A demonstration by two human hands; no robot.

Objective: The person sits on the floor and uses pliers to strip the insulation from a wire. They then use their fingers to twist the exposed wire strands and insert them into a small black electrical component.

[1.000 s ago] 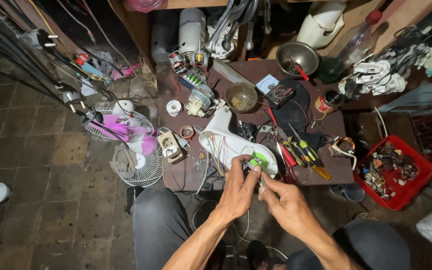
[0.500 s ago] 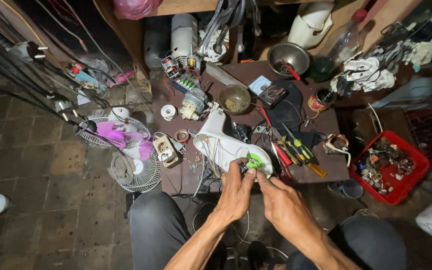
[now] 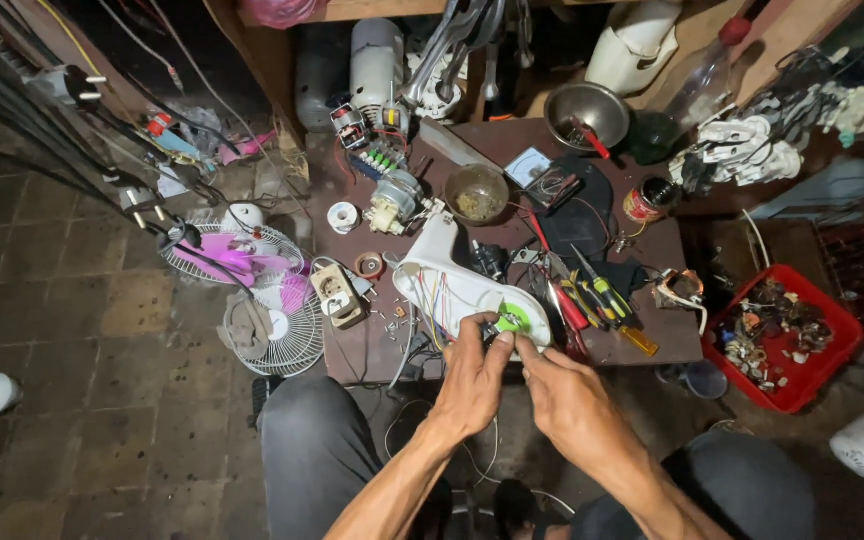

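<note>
**Both hands at the fan base on the near edge of a crowded table**

I saw the left hand (image 3: 472, 380) and the right hand (image 3: 562, 400) meet over the open white fan base (image 3: 452, 285), which lay at the near edge of the small brown table (image 3: 372, 350). Coloured wires (image 3: 440, 300) ran through its shell. The fingertips of both hands pinched around a small green part (image 3: 514, 320) at the base's near end; I could not tell which hand truly gripped it, nor how firmly, because the fingers covered each other there.

Clutter crowded the table on every side. Just right of the base lay a row of screwdrivers and pliers (image 3: 592, 305), their handles red, yellow and green, close to the right hand. To the left sat a beige socket block (image 3: 339, 296) and a roll of tape (image 3: 368, 265). Behind the base stood a small motor (image 3: 395, 200), a brown bowl (image 3: 477, 193) and a meter (image 3: 530, 168); a steel bowl (image 3: 586, 115) stood at the far right corner, and a tin can (image 3: 649, 200) near the right edge.

On the floor, a white fan grille with a pink blade (image 3: 242, 260) leaned by the table's left edge, and a red tray of scrap parts (image 3: 782, 335) lay off to the right.
</note>
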